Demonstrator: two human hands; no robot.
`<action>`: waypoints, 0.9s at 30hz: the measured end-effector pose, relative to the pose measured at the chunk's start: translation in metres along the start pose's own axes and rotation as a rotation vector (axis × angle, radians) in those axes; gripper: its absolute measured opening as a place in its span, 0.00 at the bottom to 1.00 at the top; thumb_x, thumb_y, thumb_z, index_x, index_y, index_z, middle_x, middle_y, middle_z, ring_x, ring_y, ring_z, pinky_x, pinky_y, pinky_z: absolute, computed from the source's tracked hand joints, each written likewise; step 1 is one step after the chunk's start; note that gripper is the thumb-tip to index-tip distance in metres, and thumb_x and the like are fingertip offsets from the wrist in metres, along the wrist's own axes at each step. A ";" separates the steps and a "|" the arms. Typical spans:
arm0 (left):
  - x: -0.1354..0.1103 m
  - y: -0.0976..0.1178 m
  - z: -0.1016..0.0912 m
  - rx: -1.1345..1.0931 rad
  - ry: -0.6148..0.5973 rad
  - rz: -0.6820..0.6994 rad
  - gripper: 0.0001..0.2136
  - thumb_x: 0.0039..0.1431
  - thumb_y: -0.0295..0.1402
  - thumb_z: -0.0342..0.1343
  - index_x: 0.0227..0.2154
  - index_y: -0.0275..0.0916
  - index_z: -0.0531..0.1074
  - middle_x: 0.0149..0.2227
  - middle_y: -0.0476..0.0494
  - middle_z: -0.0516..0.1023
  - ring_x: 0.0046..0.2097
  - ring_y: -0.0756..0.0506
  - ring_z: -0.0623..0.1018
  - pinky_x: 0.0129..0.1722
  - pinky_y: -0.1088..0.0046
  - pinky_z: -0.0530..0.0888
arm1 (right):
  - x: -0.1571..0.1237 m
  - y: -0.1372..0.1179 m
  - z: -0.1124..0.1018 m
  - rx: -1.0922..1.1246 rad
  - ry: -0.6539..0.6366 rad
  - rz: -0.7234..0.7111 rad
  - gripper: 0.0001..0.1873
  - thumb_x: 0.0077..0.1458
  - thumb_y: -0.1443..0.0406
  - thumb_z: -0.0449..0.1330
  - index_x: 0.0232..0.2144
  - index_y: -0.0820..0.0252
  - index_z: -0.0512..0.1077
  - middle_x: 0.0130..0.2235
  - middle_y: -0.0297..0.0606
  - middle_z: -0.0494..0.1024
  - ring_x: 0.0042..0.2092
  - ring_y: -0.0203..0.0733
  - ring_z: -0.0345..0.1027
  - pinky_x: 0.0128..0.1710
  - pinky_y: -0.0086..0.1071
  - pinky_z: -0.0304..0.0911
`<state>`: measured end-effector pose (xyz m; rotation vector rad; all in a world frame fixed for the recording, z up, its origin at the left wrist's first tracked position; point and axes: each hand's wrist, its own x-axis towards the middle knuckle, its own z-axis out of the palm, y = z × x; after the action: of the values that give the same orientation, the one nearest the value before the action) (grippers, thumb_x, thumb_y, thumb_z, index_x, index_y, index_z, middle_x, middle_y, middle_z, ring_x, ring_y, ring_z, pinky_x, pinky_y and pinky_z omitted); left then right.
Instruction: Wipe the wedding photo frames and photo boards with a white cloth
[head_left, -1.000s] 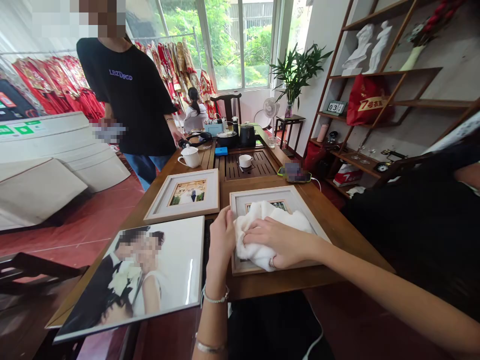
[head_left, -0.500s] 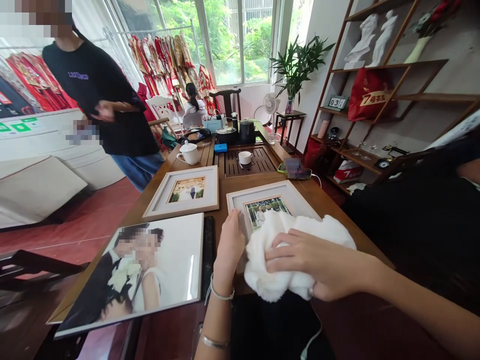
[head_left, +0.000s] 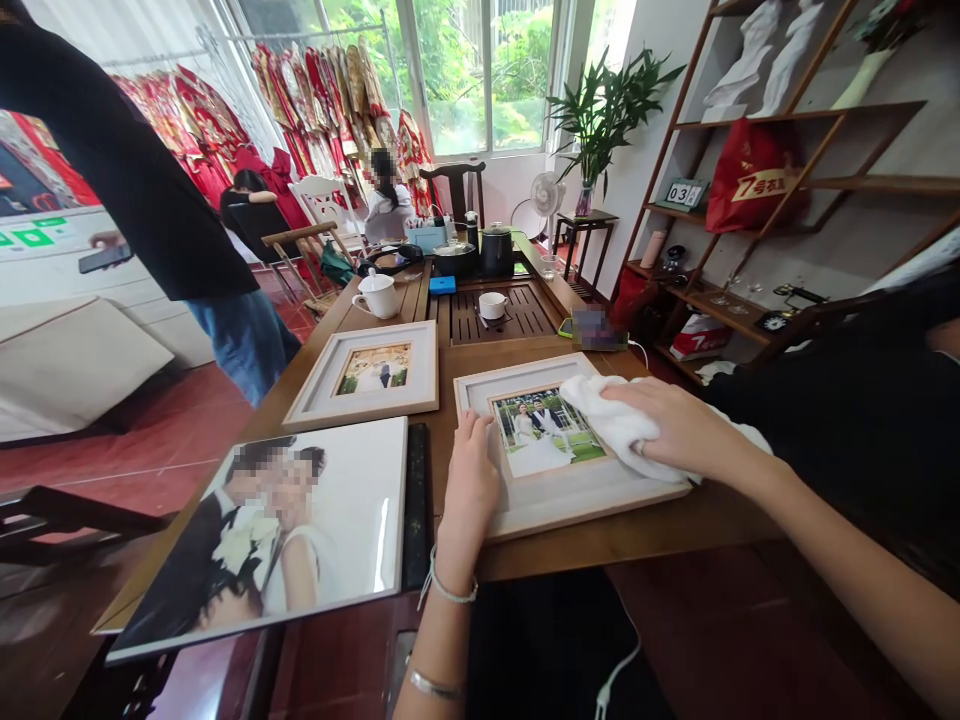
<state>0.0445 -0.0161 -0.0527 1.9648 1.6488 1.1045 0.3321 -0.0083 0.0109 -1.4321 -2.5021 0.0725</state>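
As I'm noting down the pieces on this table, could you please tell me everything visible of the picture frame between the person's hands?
The picture frame lies face up on the wooden table. It has a thin, pale rim that looks like wood, a broad light-grey inner border, and a photo in the middle of two people outdoors, one in a long white dress. The left hand touches its left side; the white cloth in the right hand covers part of its right side.

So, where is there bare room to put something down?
Bare brown wood: between the slatted dark tea tray and the right pale wooden frame, and a strip along its near side. Left is crowded: glossy portrait panel close to another pale wooden frame.
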 end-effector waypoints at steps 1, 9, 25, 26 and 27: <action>0.000 0.001 0.000 -0.004 0.003 0.000 0.28 0.50 0.10 0.40 0.50 0.38 0.70 0.62 0.35 0.68 0.69 0.39 0.60 0.67 0.52 0.60 | 0.010 0.003 0.003 -0.015 0.017 0.023 0.33 0.40 0.71 0.57 0.53 0.59 0.70 0.53 0.46 0.76 0.51 0.58 0.68 0.50 0.50 0.65; -0.001 0.004 -0.002 0.055 -0.036 -0.005 0.26 0.48 0.09 0.38 0.44 0.36 0.69 0.62 0.30 0.67 0.69 0.37 0.58 0.66 0.50 0.60 | 0.100 0.020 0.028 0.061 0.167 0.186 0.31 0.44 0.68 0.58 0.54 0.60 0.70 0.55 0.44 0.76 0.53 0.56 0.70 0.53 0.44 0.63; -0.001 -0.003 0.002 -0.123 0.062 -0.023 0.25 0.56 0.17 0.43 0.57 0.34 0.60 0.58 0.28 0.69 0.64 0.39 0.67 0.63 0.55 0.64 | 0.086 -0.070 0.051 0.344 -0.093 -0.371 0.32 0.38 0.71 0.59 0.51 0.61 0.71 0.54 0.46 0.76 0.54 0.55 0.67 0.56 0.50 0.58; -0.001 -0.003 0.002 -0.144 0.066 -0.016 0.23 0.58 0.18 0.43 0.56 0.35 0.61 0.57 0.30 0.70 0.63 0.39 0.68 0.63 0.56 0.64 | 0.081 -0.068 0.048 0.359 -0.098 -0.367 0.33 0.38 0.72 0.59 0.51 0.60 0.71 0.54 0.45 0.76 0.54 0.54 0.67 0.57 0.49 0.58; -0.001 -0.003 0.001 -0.161 0.073 -0.005 0.21 0.58 0.18 0.43 0.54 0.36 0.62 0.57 0.31 0.71 0.63 0.40 0.68 0.63 0.56 0.64 | 0.078 -0.066 0.045 0.370 -0.097 -0.351 0.33 0.38 0.73 0.58 0.51 0.59 0.71 0.54 0.44 0.76 0.55 0.53 0.67 0.57 0.48 0.58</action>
<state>0.0435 -0.0159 -0.0560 1.8388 1.5472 1.2783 0.2281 0.0281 -0.0060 -0.8540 -2.5994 0.5174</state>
